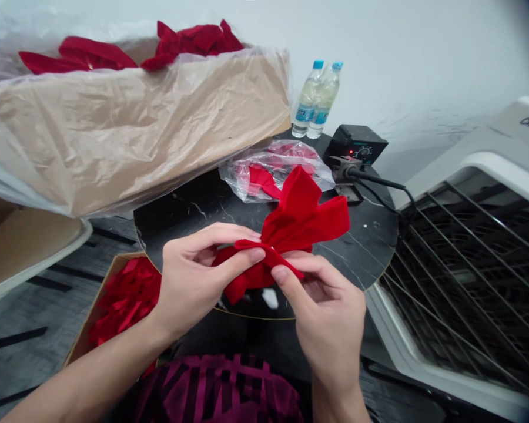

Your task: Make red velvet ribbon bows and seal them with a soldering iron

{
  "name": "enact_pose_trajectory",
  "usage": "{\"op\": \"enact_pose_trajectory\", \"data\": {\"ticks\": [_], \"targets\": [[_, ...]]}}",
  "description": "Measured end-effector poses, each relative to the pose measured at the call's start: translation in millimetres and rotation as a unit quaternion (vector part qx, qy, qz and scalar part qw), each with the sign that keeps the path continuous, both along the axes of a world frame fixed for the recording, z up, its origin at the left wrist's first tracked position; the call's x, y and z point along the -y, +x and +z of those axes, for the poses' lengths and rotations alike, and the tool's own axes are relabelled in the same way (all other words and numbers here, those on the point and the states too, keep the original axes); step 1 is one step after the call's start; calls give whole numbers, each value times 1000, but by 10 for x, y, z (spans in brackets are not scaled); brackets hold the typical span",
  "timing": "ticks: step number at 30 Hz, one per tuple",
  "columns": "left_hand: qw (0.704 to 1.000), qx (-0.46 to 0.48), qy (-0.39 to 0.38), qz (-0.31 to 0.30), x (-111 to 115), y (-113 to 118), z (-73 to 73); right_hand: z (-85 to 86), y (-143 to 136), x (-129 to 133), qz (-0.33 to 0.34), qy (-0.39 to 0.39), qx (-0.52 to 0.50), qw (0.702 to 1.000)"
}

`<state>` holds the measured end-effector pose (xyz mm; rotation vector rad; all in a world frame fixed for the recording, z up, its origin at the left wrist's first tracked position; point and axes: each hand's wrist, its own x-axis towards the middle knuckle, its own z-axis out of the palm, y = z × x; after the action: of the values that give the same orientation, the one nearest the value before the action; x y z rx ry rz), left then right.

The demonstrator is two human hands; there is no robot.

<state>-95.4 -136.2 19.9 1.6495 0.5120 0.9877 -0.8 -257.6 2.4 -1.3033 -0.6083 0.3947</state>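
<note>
A red fabric bow (pixel 295 214) is held between my two hands, above the front part of a round black marbled table (pixel 180 205). My left hand (pixel 207 264) pinches one end of a narrow red strip (pixel 268 252) that crosses the bow's middle. The strip's other end is between the thumb and fingers of my right hand (pixel 324 305). Two loops of the bow spread up and to the right, and more red fabric hangs below the strip, partly behind my left fingers. Both hands are closed on the fabric.
A plastic-lined box (pixel 158 123) of red bows stands at the back left. Behind my hands lie a clear bag (pixel 242 182) with red pieces, two bottles (pixel 306 106) and a black control box (pixel 357 144) with a cable. A carton (pixel 123 299) of red strips sits lower left; a grilled heater or fan (pixel 467 264) stands right.
</note>
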Motion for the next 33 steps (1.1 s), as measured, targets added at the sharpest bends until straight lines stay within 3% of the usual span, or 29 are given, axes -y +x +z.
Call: {"op": "enact_pose_trajectory", "data": {"ticks": [10,17,33], "targets": [[1000,3,-18,-13,14,-7,3,6,14,0,18,23,-66,997],[1000,14,19,11,30,6,-11,44,18,19,-37,-15,14,999],[999,48,-20,8,70,26,-69,89,15,52,-23,1,-34,999]]}}
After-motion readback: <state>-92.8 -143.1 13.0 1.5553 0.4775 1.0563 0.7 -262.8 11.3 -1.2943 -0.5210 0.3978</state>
